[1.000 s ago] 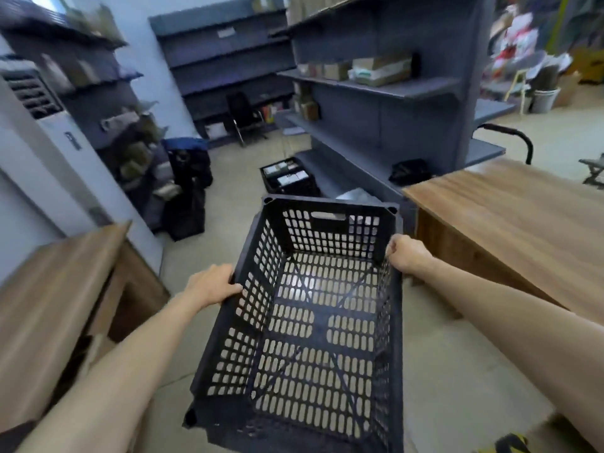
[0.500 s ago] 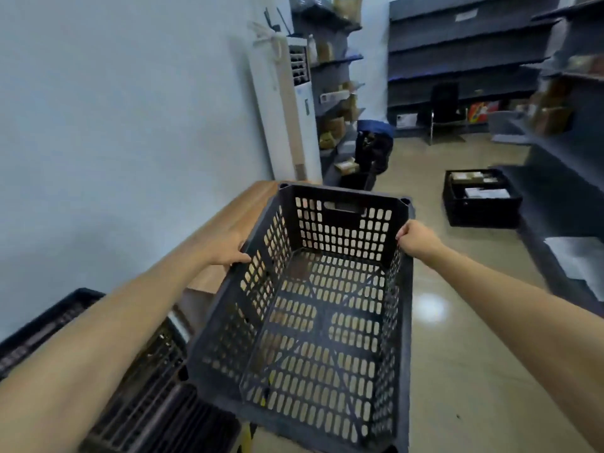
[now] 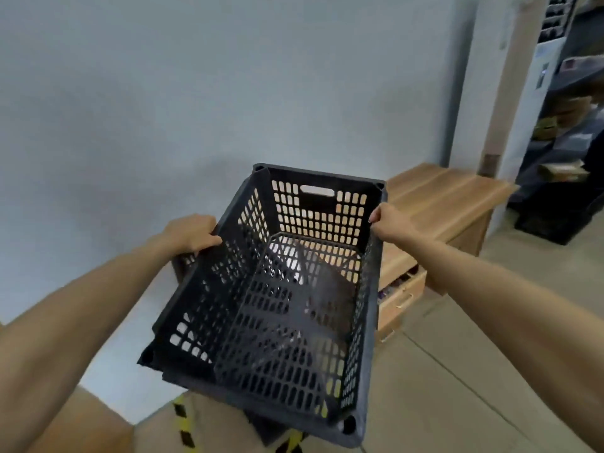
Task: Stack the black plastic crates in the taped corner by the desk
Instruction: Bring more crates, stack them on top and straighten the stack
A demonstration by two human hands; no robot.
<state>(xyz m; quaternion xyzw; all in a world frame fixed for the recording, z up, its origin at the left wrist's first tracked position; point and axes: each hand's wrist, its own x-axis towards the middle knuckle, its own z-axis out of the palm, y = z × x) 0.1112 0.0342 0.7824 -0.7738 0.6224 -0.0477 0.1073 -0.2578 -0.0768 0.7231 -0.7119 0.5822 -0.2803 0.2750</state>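
Nearest the camera, the yellow-and-black floor tape (image 3: 183, 426) shows just below the near edge of the black plastic crate (image 3: 274, 299), which hangs in the air with its far end tipped up. Another strip of tape and a dark flat shape peek out under the crate's near right corner. Whether that shape is a crate already set down cannot be told, since the carried crate hides most of what lies beneath it. That hiding is the main risk: if the crate is lowered blind, it may land askew of the tape or sit crooked on whatever is below, and a crooked base would likely make a stack lean. The left hand (image 3: 191, 232) grips the crate's left rim, fingers curled over the edge. The right hand (image 3: 385, 220) grips the right rim near the far corner, fingers wrapped round it. Both grips sit toward the far end, so the near end is unsupported and could swing down and catch. Just beyond the crate's right side stands the wooden desk (image 3: 447, 194), close enough that a sideways drift could knock the crate wall against it. Behind the crate rises the pale wall (image 3: 228, 93).
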